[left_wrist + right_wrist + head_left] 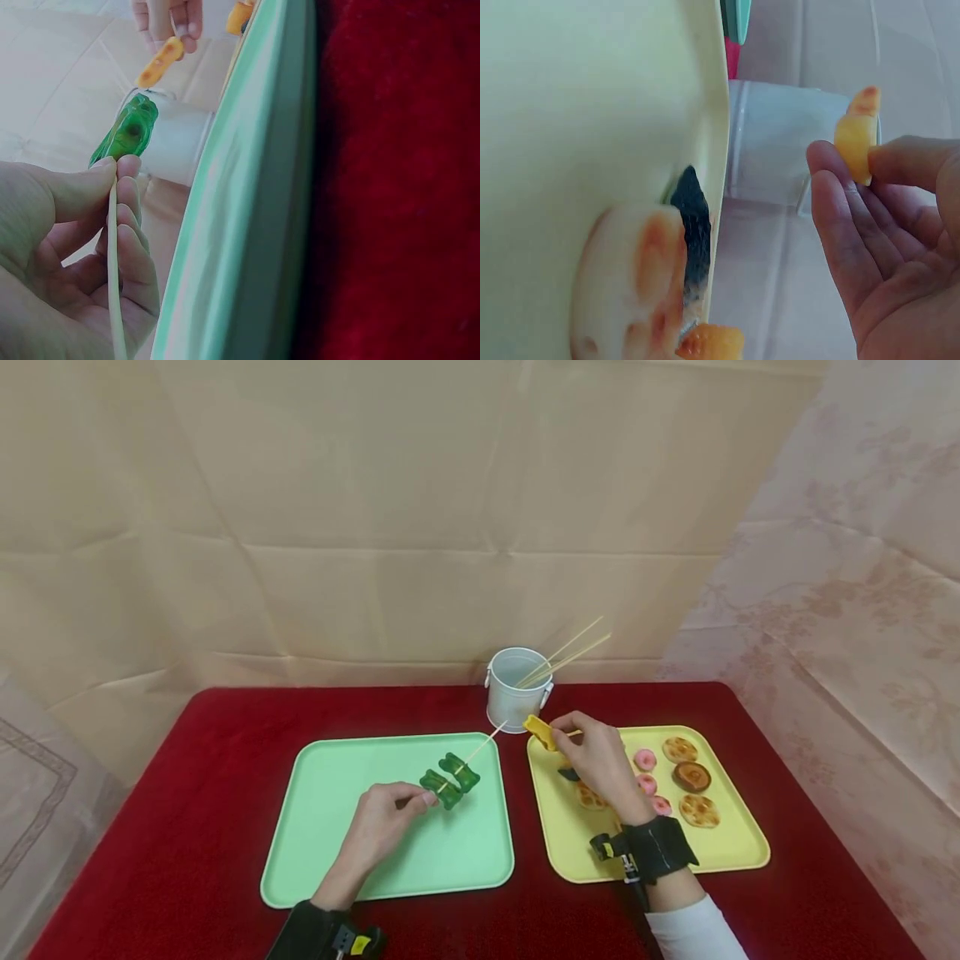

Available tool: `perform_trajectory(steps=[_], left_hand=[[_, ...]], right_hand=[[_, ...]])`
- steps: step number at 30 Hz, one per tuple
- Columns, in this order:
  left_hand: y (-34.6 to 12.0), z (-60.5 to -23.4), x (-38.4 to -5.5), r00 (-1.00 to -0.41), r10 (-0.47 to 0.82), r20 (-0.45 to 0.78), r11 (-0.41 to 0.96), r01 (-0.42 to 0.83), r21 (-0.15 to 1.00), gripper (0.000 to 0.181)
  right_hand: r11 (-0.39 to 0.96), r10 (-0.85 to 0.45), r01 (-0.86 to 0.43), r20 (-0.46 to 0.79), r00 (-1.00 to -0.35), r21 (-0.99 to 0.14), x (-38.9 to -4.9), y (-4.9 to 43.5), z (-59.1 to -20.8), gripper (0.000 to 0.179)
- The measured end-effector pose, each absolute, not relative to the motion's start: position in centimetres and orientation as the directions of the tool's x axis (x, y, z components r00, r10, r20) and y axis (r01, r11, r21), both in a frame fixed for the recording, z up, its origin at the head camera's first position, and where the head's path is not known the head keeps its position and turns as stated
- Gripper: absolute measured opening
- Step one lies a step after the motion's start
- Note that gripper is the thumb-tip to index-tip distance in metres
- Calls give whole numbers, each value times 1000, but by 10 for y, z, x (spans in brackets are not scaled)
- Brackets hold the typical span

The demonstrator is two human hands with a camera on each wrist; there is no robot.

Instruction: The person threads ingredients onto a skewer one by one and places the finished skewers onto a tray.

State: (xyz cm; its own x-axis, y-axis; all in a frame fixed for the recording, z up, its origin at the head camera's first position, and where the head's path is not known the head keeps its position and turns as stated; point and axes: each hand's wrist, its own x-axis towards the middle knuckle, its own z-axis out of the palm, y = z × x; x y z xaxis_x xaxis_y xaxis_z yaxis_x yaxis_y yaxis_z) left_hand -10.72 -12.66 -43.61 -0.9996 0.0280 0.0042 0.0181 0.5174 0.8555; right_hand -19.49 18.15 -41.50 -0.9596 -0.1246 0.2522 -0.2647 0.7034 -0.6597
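Observation:
My left hand pinches the lower end of a bamboo skewer above the green tray. Two folded green pepper pieces are threaded on it, just past the fingertips. The skewer's bare tip points up and to the right. Between the thumb and fingers of my right hand is a yellow-orange food piece with a browned end, held over the yellow tray's far left corner. In the left wrist view, this yellow piece appears beyond the green pepper, apart from it.
A white pail with several skewers leaning in it stands behind the trays. On the yellow tray lie lotus root slices, a brown mushroom, pink rings and a dark-skinned piece. Red cloth covers the table.

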Motion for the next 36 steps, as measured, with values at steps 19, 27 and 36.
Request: perform_trajectory(steps=[19,27,36], left_hand=[[-122,-441,-106,-995,89,44,525,84,847,9],[-121,-441,-105,-996,86,20,530,63,846,7],[-121,-441,-105,-996,89,17,524,61,850,7]], right_hand=[[510,2,-150,175,-985,-847,-189,167,-419,15],[464,-32,-144,146,-989,-874,-187,161,-419,15],[470,-92,-196,173,-981,-861,-184,159,-419,14]])
